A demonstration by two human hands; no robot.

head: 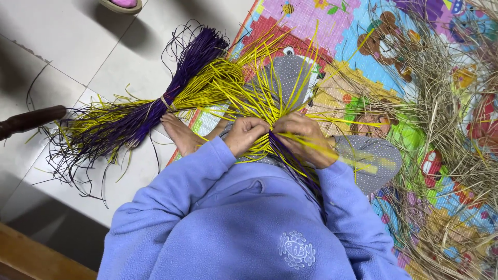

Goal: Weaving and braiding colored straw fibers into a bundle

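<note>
Both hands are closing on yellow strands: left hand, right hand, side by side. Strands are fanning away from the body; purple strands are apparently trailing back beneath the right hand.

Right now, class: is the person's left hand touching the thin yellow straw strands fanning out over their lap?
Touching. The head view shows the left hand closed around the yellow straw strands, fingers curled over them.

centre of frame: left hand and right hand side by side, touching, in the fanned straw strands | left of frame: tied bundle on the floor | right of frame: loose dry straw on the play mat | bare foot just left of the hands, under the bundle's tie
</note>
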